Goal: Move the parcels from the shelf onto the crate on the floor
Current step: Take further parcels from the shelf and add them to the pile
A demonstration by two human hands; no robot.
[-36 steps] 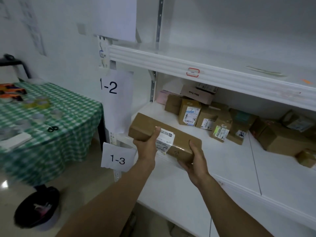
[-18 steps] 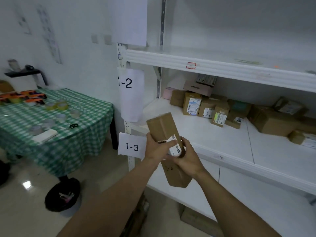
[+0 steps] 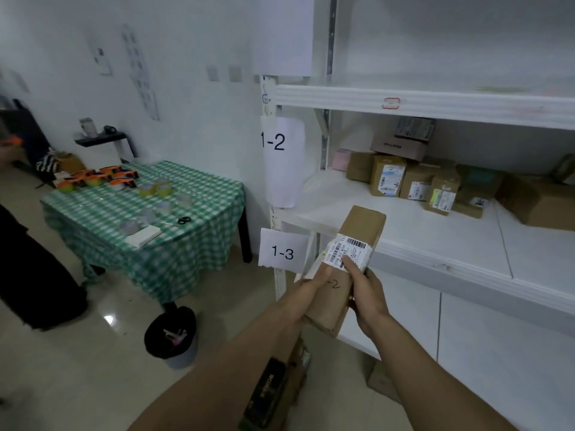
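Observation:
A long brown cardboard parcel (image 3: pixel 362 227) with a white barcode label is held upright and tilted in front of the white shelf (image 3: pixel 435 247). My left hand (image 3: pixel 306 295) grips its left side and my right hand (image 3: pixel 364 286) grips its right side, thumb on the label. Several more brown parcels (image 3: pixel 417 181) stand at the back of the middle shelf. Below my left forearm, something dark and brown (image 3: pixel 277 390) sits on the floor, mostly hidden; I cannot tell whether it is the crate.
A table with a green checked cloth (image 3: pixel 149 209) holding tape rolls stands to the left. A black bin (image 3: pixel 171 335) sits on the floor beside it. Paper tags "1-2" (image 3: pixel 273 141) and "1-3" (image 3: pixel 282 252) hang on the shelf post. A person's dark clothing shows at far left.
The parcel came off the shelf edge and turned from lying flat to upright. My view swung left and back from the shelf, and both hands shifted lower on the parcel.

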